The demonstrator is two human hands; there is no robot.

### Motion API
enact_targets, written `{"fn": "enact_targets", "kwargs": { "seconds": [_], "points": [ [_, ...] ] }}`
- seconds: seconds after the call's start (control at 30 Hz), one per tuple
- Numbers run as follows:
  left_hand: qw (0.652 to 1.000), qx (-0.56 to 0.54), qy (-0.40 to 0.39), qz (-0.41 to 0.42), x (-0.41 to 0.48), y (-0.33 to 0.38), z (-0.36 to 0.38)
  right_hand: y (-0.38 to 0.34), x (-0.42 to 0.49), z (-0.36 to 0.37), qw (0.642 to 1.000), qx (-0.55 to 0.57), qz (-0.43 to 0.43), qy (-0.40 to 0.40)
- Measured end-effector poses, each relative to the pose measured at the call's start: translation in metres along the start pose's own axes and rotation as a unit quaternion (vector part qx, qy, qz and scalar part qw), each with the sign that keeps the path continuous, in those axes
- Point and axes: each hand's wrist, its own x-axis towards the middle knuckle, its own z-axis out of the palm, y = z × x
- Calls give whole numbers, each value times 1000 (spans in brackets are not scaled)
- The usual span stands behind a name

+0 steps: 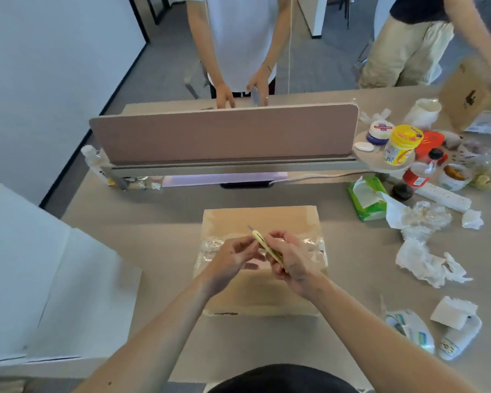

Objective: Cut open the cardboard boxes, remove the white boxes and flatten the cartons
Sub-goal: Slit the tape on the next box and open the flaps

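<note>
labels on the yellow-lidded jar (402, 145) and the bottle (421, 173), too blurred to read

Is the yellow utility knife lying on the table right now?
No, both the right hand and the left hand hold the yellow utility knife in the air above the cardboard box.

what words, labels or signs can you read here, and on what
No text reads clearly.
Yellow-lidded plastic jar: label blurred.
Blue and white round tub: red label blurred.
Brown cardboard box, far right: black print blurred.
Red paper bag: yellow arches sign, no words.
</note>
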Motion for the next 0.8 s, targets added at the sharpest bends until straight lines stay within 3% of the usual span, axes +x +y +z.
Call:
{"fn": "enact_targets", "kwargs": {
  "seconds": [0.2, 0.3, 0.37, 0.5, 0.6, 0.7, 0.8],
  "points": [
    [994, -91, 37, 49, -20, -21, -47, 9, 15, 67, 998, -45, -12, -37],
    [988, -120, 88, 51, -25, -27, -64, 14, 25, 89, 985, -162, -51, -19],
    [983, -122, 130, 45, -26, -33, -78, 19, 34, 95, 951, -291, -104, 24],
    [962, -96, 255, -8, -24, -49, -114, 36, 49, 83, 839, -497, -212, 66],
    [954, -63, 291, -39, -24, -66, -131, 49, 56, 71, 757, -615, -214, 49],
    [959, -16, 278, -51, -21, -78, -137, 62, 58, 65, 713, -677, -180, 25],
    [966, 52, 250, -47, -18, -85, -138, 69, 60, 64, 700, -691, -178, 37]
  ]
}}
